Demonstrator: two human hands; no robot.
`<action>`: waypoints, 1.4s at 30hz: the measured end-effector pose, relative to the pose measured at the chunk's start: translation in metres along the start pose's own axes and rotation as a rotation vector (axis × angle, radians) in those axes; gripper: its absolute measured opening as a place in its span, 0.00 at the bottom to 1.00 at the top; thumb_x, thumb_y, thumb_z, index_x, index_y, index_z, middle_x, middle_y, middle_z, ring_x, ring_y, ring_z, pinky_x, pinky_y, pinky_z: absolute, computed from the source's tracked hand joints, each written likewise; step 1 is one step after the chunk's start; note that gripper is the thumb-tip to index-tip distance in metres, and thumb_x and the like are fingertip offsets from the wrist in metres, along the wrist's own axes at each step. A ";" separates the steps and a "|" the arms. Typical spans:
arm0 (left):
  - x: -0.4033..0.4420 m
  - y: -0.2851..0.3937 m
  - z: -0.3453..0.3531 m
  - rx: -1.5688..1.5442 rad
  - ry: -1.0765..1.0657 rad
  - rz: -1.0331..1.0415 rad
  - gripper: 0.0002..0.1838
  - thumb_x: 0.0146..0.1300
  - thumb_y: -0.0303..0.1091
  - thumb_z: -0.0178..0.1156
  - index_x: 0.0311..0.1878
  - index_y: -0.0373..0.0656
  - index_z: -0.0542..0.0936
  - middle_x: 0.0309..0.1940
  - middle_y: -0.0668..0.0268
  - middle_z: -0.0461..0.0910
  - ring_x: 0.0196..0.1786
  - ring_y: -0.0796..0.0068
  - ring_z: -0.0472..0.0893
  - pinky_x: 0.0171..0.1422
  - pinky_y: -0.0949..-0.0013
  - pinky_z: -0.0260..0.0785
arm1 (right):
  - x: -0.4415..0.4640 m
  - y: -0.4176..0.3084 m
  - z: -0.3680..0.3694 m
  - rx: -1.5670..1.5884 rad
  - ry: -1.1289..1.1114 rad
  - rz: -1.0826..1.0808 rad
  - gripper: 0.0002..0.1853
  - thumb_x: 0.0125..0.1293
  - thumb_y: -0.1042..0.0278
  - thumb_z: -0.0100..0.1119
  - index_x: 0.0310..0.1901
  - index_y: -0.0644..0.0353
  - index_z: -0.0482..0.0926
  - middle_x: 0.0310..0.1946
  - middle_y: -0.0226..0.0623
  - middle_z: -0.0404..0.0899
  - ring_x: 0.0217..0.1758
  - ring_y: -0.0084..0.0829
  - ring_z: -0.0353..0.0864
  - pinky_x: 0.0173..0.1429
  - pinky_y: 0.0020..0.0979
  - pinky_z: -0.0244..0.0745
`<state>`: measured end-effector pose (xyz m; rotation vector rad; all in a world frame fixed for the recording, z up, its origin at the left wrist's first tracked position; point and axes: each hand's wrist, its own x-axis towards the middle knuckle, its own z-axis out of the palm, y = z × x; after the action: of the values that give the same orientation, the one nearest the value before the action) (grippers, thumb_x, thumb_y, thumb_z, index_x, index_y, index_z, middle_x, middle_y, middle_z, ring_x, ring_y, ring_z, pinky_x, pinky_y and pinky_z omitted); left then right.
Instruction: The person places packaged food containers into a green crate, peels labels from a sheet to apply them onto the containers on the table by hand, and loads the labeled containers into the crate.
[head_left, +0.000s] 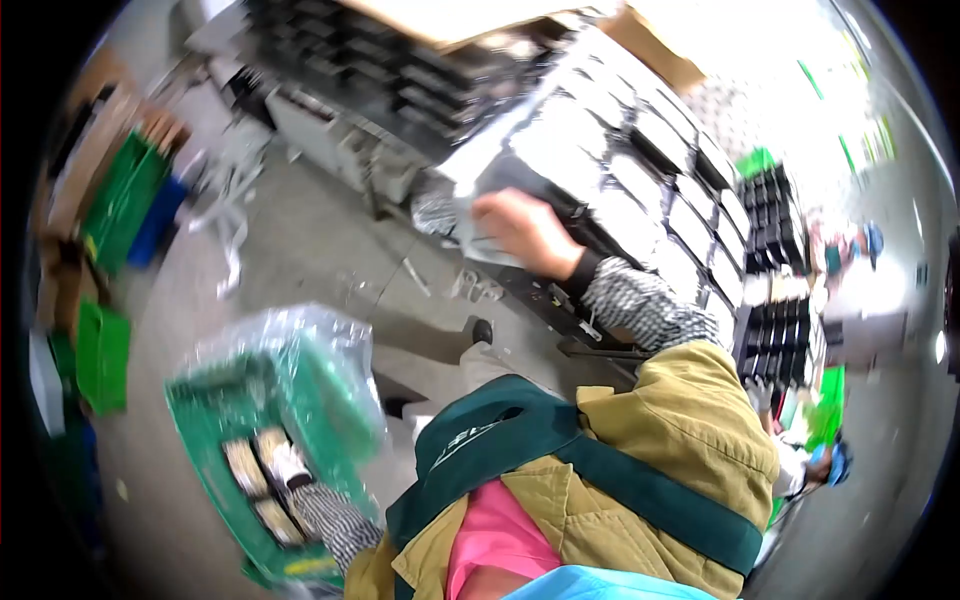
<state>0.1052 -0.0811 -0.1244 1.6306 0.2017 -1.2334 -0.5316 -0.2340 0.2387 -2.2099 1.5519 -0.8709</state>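
Observation:
My right hand (530, 235), its fingers curled and blurred, is at the near corner of a work table, beside a black box (535, 180). Whether anything is in its fingers is hidden. Low on the left, my left hand (290, 466) reaches down into a green crate (205, 405) lined with clear plastic (335, 345). It lies over one of several black-edged packs with pale tops (243, 467); its fingers cannot be made out. Rows of black boxes with white tops (635, 180) cover the table beyond my right hand.
Stacked black trays (350, 70) stand behind the table. Green bins (103, 355) and a blue bin (158, 220) line the left side. White strips (230, 235) litter the floor. At right, two people in blue caps (838, 463) are near more black stacks (775, 340).

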 end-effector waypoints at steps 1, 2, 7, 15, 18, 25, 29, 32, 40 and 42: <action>-0.005 0.011 0.028 0.167 0.089 0.173 0.24 0.69 0.45 0.44 0.63 0.40 0.66 0.60 0.57 0.71 0.54 0.62 0.74 0.59 0.62 0.66 | -0.016 0.044 -0.050 -0.066 0.175 0.072 0.14 0.59 0.76 0.57 0.48 0.59 0.76 0.40 0.41 0.78 0.42 0.36 0.80 0.47 0.32 0.76; -0.009 0.035 0.058 0.330 0.104 0.266 0.20 0.68 0.39 0.49 0.59 0.40 0.71 0.46 0.60 0.78 0.40 0.70 0.76 0.46 0.71 0.70 | -0.033 0.087 -0.099 -0.119 0.352 0.157 0.13 0.60 0.77 0.56 0.48 0.59 0.77 0.41 0.41 0.79 0.42 0.36 0.80 0.47 0.33 0.76; -0.280 -0.001 0.380 0.284 -0.567 0.958 0.17 0.55 0.24 0.58 0.49 0.30 0.76 0.35 0.60 0.81 0.38 0.72 0.78 0.47 0.72 0.71 | -0.184 0.368 -0.317 -1.174 0.763 0.795 0.16 0.65 0.54 0.51 0.42 0.59 0.78 0.38 0.49 0.80 0.42 0.44 0.80 0.48 0.44 0.72; -0.536 -0.209 0.819 0.751 -1.259 2.538 0.24 0.66 0.40 0.52 0.61 0.38 0.68 0.53 0.49 0.75 0.53 0.52 0.76 0.60 0.60 0.67 | -0.285 0.495 -0.375 0.294 1.029 1.229 0.19 0.62 0.49 0.59 0.37 0.60 0.79 0.22 0.25 0.71 0.24 0.18 0.69 0.24 0.23 0.66; -0.579 -0.282 0.897 1.321 -1.324 2.198 0.22 0.65 0.46 0.50 0.50 0.36 0.76 0.48 0.50 0.77 0.51 0.53 0.77 0.57 0.56 0.67 | -0.286 0.490 -0.371 0.354 1.102 1.171 0.15 0.66 0.53 0.56 0.41 0.58 0.77 0.27 0.24 0.73 0.28 0.17 0.70 0.27 0.22 0.67; -0.591 -0.331 0.933 1.661 -1.077 1.971 0.19 0.64 0.36 0.52 0.55 0.38 0.75 0.46 0.50 0.78 0.51 0.58 0.78 0.56 0.58 0.70 | -0.295 0.472 -0.376 0.222 1.142 0.907 0.16 0.66 0.57 0.58 0.34 0.66 0.79 0.27 0.24 0.74 0.29 0.17 0.67 0.36 0.23 0.65; -0.625 -0.240 0.859 1.217 -1.147 2.253 0.15 0.61 0.39 0.53 0.44 0.38 0.76 0.32 0.53 0.81 0.34 0.62 0.82 0.32 0.61 0.75 | -0.258 0.406 -0.420 -0.496 0.919 0.742 0.18 0.63 0.58 0.60 0.44 0.68 0.75 0.38 0.39 0.77 0.42 0.31 0.75 0.51 0.32 0.70; -0.624 -0.162 0.781 0.904 -0.904 1.708 0.15 0.66 0.42 0.51 0.43 0.38 0.72 0.25 0.54 0.79 0.28 0.58 0.81 0.30 0.59 0.74 | -0.193 0.312 -0.430 -0.519 0.768 0.550 0.15 0.67 0.61 0.57 0.45 0.66 0.75 0.42 0.42 0.79 0.45 0.32 0.77 0.52 0.31 0.71; -0.480 -0.018 0.436 0.588 -0.273 1.226 0.13 0.63 0.39 0.59 0.42 0.39 0.72 0.28 0.52 0.80 0.32 0.56 0.82 0.35 0.59 0.72 | -0.038 0.192 -0.301 -0.044 0.418 0.116 0.14 0.69 0.67 0.54 0.50 0.67 0.70 0.40 0.33 0.76 0.45 0.23 0.73 0.53 0.24 0.69; -0.434 -0.010 0.328 0.609 -0.034 1.333 0.13 0.63 0.37 0.60 0.41 0.38 0.73 0.30 0.54 0.79 0.30 0.60 0.79 0.37 0.64 0.72 | 0.011 0.098 -0.215 0.119 0.160 0.100 0.12 0.70 0.68 0.53 0.49 0.67 0.72 0.42 0.31 0.74 0.45 0.21 0.71 0.52 0.22 0.66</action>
<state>-0.3004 -0.1539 0.2310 1.6654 -1.2084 -0.2434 -0.7373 -0.2597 0.3520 -2.0046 1.6212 -1.1024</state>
